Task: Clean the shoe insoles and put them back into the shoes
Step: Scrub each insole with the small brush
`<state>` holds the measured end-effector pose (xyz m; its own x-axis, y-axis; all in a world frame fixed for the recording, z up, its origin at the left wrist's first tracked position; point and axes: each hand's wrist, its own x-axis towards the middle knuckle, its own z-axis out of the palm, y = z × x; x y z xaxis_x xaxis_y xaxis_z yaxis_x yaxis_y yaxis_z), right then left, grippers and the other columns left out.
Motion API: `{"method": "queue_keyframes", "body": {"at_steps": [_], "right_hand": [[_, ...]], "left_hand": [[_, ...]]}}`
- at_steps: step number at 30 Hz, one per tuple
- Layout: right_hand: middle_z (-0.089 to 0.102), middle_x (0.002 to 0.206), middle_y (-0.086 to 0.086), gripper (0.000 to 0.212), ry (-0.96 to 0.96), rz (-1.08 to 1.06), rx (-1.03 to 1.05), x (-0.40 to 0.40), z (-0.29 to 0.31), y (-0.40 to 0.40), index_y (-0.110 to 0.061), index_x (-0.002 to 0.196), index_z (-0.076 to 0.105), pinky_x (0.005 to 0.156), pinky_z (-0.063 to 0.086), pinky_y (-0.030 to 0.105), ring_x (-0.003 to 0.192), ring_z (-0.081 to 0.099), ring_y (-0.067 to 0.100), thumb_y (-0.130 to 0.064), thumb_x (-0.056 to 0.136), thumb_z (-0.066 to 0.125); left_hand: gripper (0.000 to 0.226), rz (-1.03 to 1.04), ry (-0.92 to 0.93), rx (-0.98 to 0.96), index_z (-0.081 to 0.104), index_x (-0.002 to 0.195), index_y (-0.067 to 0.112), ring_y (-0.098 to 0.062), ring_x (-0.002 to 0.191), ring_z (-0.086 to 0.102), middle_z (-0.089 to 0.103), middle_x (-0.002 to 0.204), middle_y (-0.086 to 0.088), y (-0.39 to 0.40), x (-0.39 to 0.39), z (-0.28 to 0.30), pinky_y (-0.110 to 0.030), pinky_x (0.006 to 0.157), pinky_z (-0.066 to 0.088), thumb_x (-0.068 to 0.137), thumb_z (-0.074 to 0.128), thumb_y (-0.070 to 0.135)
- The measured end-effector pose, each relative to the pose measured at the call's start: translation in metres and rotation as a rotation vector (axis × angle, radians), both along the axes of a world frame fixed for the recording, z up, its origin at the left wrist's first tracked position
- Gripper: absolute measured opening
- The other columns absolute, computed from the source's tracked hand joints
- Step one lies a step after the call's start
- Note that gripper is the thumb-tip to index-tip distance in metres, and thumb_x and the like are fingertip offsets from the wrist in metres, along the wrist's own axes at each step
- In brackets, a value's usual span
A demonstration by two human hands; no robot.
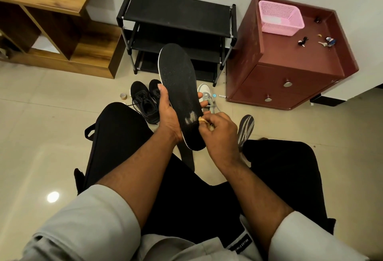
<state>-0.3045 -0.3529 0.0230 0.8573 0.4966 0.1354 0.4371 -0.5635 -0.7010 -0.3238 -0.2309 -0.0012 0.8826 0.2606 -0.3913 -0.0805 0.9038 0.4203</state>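
Fingers (204, 95) of the left hand (169, 113) wrap the black insole (179, 86) from behind, thumb along its near edge, holding it tilted up over the lap, probably so its heel faces the right hand (219, 129). That hand pinches a small yellowish scrap (201, 119), seemingly a cloth or sponge, against a pale patch (191, 117). Black shoes (146, 100) wait on the floor beyond.

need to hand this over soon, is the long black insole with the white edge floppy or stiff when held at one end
The long black insole with the white edge is probably fairly stiff: gripped low by the left hand, its upper part stands unsupported without drooping. It looks thin, so likely light. The pale wet-looking patch near the right hand may be slippery.
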Motion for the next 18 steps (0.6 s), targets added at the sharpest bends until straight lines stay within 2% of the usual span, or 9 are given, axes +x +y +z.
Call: {"method": "queue_keyframes", "body": {"at_steps": [2,6,7,12,15,18], "right_hand": [[0.061,0.091,0.004,0.013,-0.021,0.093,0.008,-0.009,0.001,0.006,-0.007,0.095,0.072,0.076,0.047,0.020,0.082,0.058,0.013,-0.008,0.083,0.066],[0.062,0.095,0.006,0.016,-0.022,0.257,-0.027,-0.023,0.003,0.014,-0.008,0.100,0.071,0.076,0.053,0.028,0.084,0.059,0.014,-0.011,0.085,0.066],[0.061,0.095,0.006,0.016,-0.020,0.251,-0.025,-0.022,0.003,0.014,-0.008,0.100,0.071,0.077,0.053,0.027,0.085,0.059,0.014,-0.012,0.085,0.066],[0.063,0.093,0.004,0.015,-0.023,0.075,-0.019,0.001,0.001,0.001,-0.008,0.099,0.072,0.077,0.047,0.020,0.083,0.057,0.011,-0.011,0.085,0.066],[0.063,0.094,0.002,0.021,0.003,0.022,-0.034,0.009,-0.001,-0.007,-0.008,0.107,0.072,0.075,0.045,0.010,0.083,0.055,0.006,-0.012,0.087,0.065],[0.061,0.092,0.001,0.018,0.004,0.026,-0.043,0.007,-0.001,-0.005,-0.008,0.104,0.072,0.072,0.040,0.004,0.081,0.055,0.007,-0.011,0.087,0.065]], "left_hand": [[0.100,0.027,0.020,0.025,0.065,0.106,-0.002,-0.028,0.079,0.065,0.066,0.094,-0.016,0.000,0.000,-0.002,-0.041,0.073,0.058,0.084,0.020,0.084],[0.104,0.045,0.066,0.077,0.058,0.125,-0.003,-0.030,0.087,0.065,0.066,0.104,-0.017,0.003,-0.001,-0.009,-0.047,0.081,0.056,0.083,0.024,0.086],[0.105,0.044,0.065,0.067,0.059,0.124,-0.004,-0.029,0.087,0.065,0.066,0.104,-0.017,0.003,-0.001,-0.010,-0.046,0.082,0.056,0.082,0.025,0.087],[0.103,0.015,0.029,0.041,0.075,0.092,0.000,-0.028,0.078,0.065,0.068,0.088,-0.016,-0.002,-0.002,0.001,-0.038,0.077,0.054,0.081,0.022,0.088],[0.106,-0.024,0.025,0.042,0.076,0.087,0.000,-0.027,0.075,0.066,0.069,0.082,-0.015,-0.003,-0.002,0.003,-0.038,0.077,0.052,0.080,0.019,0.089],[0.106,-0.036,0.031,0.051,0.077,0.085,0.000,-0.026,0.074,0.066,0.069,0.081,-0.015,-0.002,-0.002,0.004,-0.037,0.076,0.054,0.080,0.019,0.088]]}}
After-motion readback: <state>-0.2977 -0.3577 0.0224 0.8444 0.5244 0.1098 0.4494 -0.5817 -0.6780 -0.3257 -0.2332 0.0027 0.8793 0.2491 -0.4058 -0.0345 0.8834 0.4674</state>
